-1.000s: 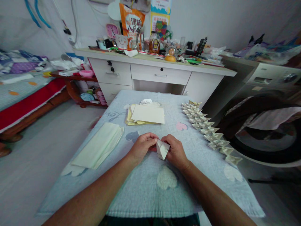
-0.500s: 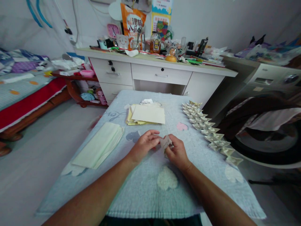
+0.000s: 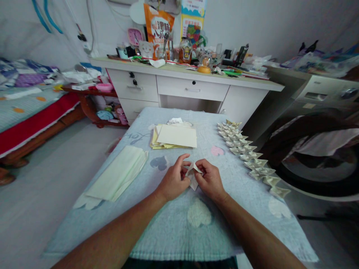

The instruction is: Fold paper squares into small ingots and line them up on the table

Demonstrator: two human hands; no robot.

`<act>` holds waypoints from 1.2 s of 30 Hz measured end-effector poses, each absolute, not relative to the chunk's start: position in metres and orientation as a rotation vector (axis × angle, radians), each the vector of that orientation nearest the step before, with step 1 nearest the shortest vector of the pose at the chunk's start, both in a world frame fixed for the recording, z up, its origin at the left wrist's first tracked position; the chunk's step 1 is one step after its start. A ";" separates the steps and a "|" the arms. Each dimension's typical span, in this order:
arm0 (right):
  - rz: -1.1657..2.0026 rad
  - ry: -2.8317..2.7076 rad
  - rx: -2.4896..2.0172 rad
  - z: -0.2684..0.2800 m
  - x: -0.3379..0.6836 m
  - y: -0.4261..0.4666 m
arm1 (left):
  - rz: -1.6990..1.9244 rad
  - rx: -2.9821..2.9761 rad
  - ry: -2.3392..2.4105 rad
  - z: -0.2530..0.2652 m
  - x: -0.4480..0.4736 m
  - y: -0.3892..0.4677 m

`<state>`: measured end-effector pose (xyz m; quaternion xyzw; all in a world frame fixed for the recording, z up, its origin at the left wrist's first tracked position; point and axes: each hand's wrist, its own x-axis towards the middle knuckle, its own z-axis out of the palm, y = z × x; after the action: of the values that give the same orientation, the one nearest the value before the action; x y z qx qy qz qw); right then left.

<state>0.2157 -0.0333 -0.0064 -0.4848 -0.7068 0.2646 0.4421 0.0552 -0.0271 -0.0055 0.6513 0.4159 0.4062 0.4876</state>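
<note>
A small folded piece of paper (image 3: 193, 178), pale and pointed at the top, is held over the middle of the cloth-covered table (image 3: 174, 228). My left hand (image 3: 176, 176) pinches its left side between thumb and fingers, the index finger raised. On its right side, my right hand (image 3: 209, 178) grips it with thumb and curled fingers. Beyond the hands lies a stack of cream and yellow paper sheets (image 3: 177, 136). To the left rests a pile of pale green paper (image 3: 117, 173). Along the right edge stands a row of folded paper boats (image 3: 243, 149), overlapping one another.
A white desk (image 3: 193, 89) crowded with jars, a pink clock and an orange bag stands behind the table. A front-loading washing machine (image 3: 316, 97) is at the right. At the left are a bed (image 3: 36, 130) and a small red-brown shelf (image 3: 86, 102). White crumpled tissue (image 3: 175, 120) lies behind the stack.
My left hand has closed onto the paper's left side. The paper has turned and now shows a pointed top with opened-out faces. My right hand has shifted its grip slightly.
</note>
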 end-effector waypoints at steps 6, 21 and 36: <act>0.556 -1.838 -1.209 -0.008 0.212 -0.036 | 1.013 1.589 1.200 -0.004 0.059 -0.026; 0.491 -1.893 -1.151 -0.013 0.217 -0.037 | 1.108 1.499 1.108 0.000 0.057 -0.031; 0.426 -1.835 -1.075 -0.008 0.225 -0.037 | 0.938 1.381 0.642 0.011 0.045 -0.034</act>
<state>0.2254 -0.0373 -0.0085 -0.4380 -0.7481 0.1736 0.4673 0.0445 -0.0339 0.0115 0.6022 0.2798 0.4090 0.6259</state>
